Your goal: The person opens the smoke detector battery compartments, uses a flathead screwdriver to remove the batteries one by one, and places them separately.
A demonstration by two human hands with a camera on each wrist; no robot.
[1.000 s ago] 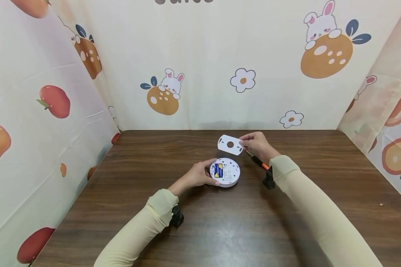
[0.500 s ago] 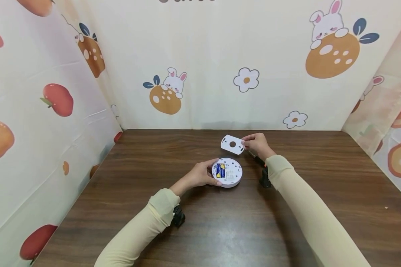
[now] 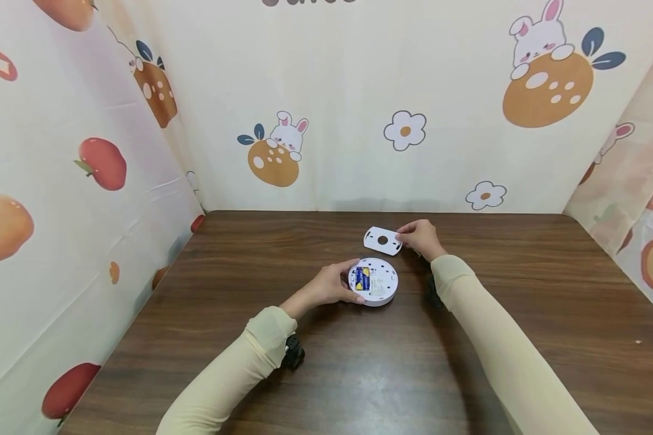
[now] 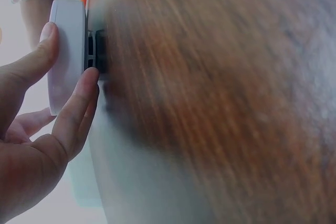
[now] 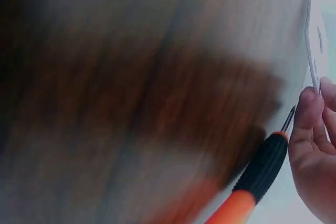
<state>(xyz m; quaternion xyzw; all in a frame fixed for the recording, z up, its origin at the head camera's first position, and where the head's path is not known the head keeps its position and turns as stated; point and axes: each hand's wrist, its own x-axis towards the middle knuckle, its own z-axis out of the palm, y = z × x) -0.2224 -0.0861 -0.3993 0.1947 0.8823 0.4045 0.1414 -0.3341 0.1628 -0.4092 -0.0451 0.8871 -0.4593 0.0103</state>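
My left hand [image 3: 334,286] grips a round white smoke alarm [image 3: 383,284] by its left side, thumb and fingers spread around the rim. Its back faces up, with blue-and-yellow batteries [image 3: 362,279] in an uncovered bay. In the left wrist view the alarm [image 4: 68,61] shows edge-on, dark vents facing the table. Just beyond it, my right hand [image 3: 421,238] pinches the right end of a white mounting plate [image 3: 373,239] with a round central hole. The plate lies nearly flat, close over the table. A screwdriver [image 5: 262,166] with a black-and-orange handle lies beside the right hand, mostly hidden in the head view.
The brown wood-grain table [image 3: 250,254] extends around both hands. A cloth printed with fruit, rabbits and flowers [image 3: 348,169] hangs along its back edge and both sides. A tiny pale speck [image 3: 638,342] lies at the right of the table.
My right hand has lowered the mounting plate slightly toward the table, and the plate has become flatter. The right sleeve now covers the screwdriver handle. The left hand and alarm have stayed in place.
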